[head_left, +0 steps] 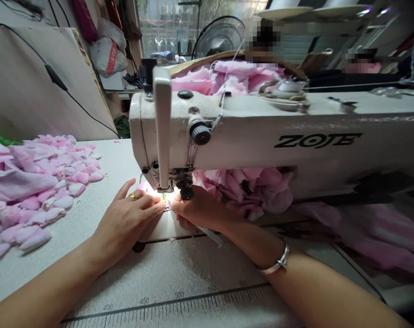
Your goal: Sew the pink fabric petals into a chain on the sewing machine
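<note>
At the needle of the white sewing machine [234, 141], both hands work close together under a bright lamp. My left hand [125, 218], with a ring on one finger, has its fingertips pressed together on a small pink fabric piece [143, 186] beside the presser foot. My right hand [201, 207] is closed just right of the needle, its fingertips curled and partly behind a black knob. What it pinches is hidden by the fingers and glare. A narrow white strip [210, 236] sticks out below the right hand. Gathered pink fabric [254, 189] lies under the machine arm, behind the right hand.
Many small padded pink pieces [63, 196] are heaped on the table at left. A printed ruler [172, 305] runs along the table's front. More pink fabric [374, 232] lies at right and behind the machine. A fan [218, 36] and other people are further back.
</note>
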Demonstrator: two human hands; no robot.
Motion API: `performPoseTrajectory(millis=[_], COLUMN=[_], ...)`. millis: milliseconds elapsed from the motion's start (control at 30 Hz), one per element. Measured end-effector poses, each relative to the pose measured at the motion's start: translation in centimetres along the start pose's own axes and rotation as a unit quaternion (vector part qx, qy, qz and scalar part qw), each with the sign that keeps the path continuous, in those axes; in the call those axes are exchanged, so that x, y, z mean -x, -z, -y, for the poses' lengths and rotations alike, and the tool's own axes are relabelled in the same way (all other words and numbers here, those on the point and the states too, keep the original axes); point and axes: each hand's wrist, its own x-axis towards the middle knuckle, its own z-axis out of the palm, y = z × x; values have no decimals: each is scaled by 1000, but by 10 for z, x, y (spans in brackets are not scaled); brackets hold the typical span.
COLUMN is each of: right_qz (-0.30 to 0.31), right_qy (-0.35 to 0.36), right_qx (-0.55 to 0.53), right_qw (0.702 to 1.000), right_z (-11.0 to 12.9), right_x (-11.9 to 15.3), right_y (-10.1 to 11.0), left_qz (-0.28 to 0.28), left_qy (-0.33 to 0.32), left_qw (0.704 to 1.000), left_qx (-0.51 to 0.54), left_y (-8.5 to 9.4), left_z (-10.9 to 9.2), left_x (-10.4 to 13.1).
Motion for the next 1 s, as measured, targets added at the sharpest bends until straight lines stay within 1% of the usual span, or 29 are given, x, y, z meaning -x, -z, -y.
performPoseTrajectory(millis=[67, 133, 233, 300, 433, 600, 700, 867, 1000], right_qz=[-14, -51, -116, -124, -112, -154, -171, -180, -184], right_qy=[1, 19, 35, 60, 129, 165, 191, 215, 241], right_qx=[47, 128, 247, 286, 317, 363, 370, 373, 396], right_qw=[999, 990, 962, 948, 933, 904, 893, 885, 867], right_z=[3, 5, 4, 1, -5, -10, -12, -15, -18], right_x=[3, 6, 14, 20, 28, 25, 21, 17, 15], right_y=[3, 5, 6, 6, 3, -1, -4, -7, -12], left_qz=[-15, -37, -63, -68, -90, -104, -106, -103, -106], left_qy=[-3, -2, 4, 5, 0, -3, -8, -6, -5], left_qw=[1000, 999, 998, 997, 996, 994, 994, 994, 993], left_qx=[2, 6, 14, 19, 16, 23, 32, 43, 49], left_y=[-1, -1, -1, -2, -3, -3, -3, -4, -4], left_z=[1, 1, 1, 2, 5, 5, 4, 4, 2], left_x=[-1, -2, -4, -5, -6, -7, -8, -8, -8])
